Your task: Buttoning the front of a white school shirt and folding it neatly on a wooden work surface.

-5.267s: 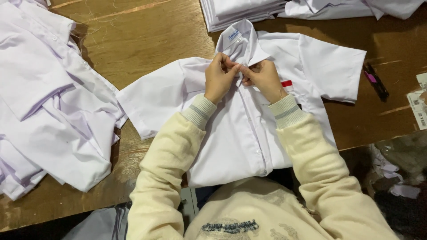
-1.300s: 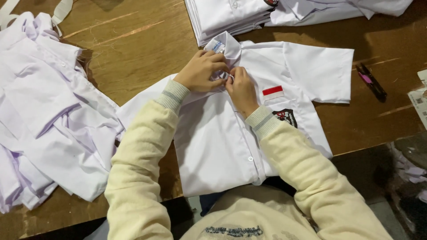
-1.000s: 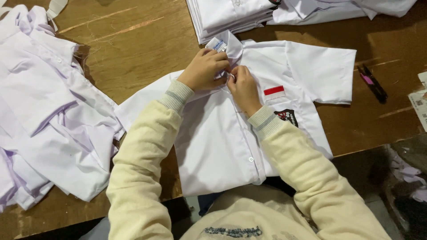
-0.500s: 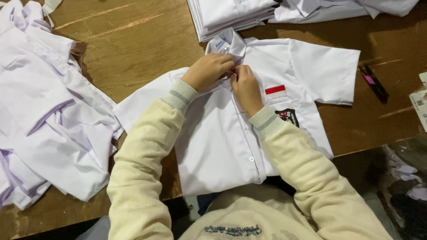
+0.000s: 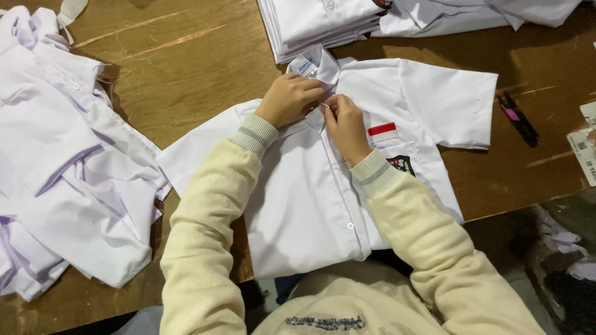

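Both hands meet at the white shirt (image 5: 310, 205) placket below our collar: left hand (image 5: 288, 99) and right hand (image 5: 346, 124) pinch its fabric.

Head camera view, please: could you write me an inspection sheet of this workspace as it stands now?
Surface: brown wooden table, scratched, with loose threads.
Job's things: white short-sleeved shirt laid flat, front up, red-and-white patch on its chest.
Clutter: loose heap of white shirts at the left; folded shirt stack at the top; dark marker and paper slips at the right.
Grippers: left hand and right hand both pinch the placket just below the collar.
Cables: nothing seen.
Surroundings: dark floor with pale scraps beyond the table's right corner.
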